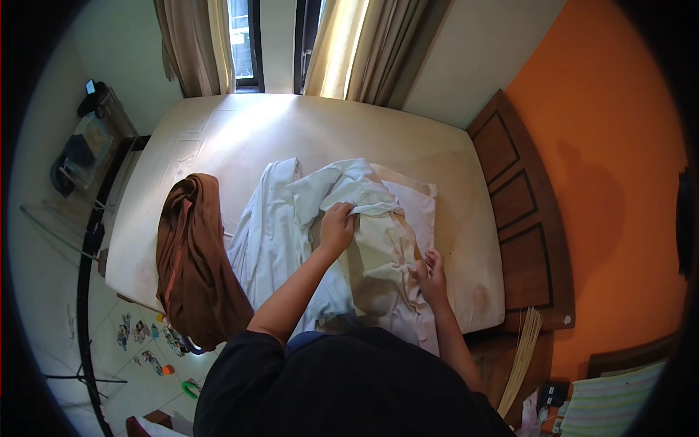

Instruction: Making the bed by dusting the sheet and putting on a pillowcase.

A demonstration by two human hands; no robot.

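A pale, stained piece of cloth (377, 251) lies partly under a white cloth (273, 218) on the bare mattress (382, 125). With fingers closed on the bunched edge of the white cloth, my left hand (339, 226) is near the middle of the pile. To the right and lower, my right hand (430, 273) is at the crumpled side edge of the pale cloth; whether it grips the fabric is unclear. A pinkish-white cloth (418, 205) shows beneath at the right. A brown folded cloth (199, 262) drapes over the mattress's near left edge.
A wooden headboard (524, 213) stands along the right side, with a bundle of thin sticks (521, 360) below it. Curtains (371, 49) hang at the far windows. Small items, among them an orange cap-like object (167, 370), lie on the tiled floor (136, 393) at left.
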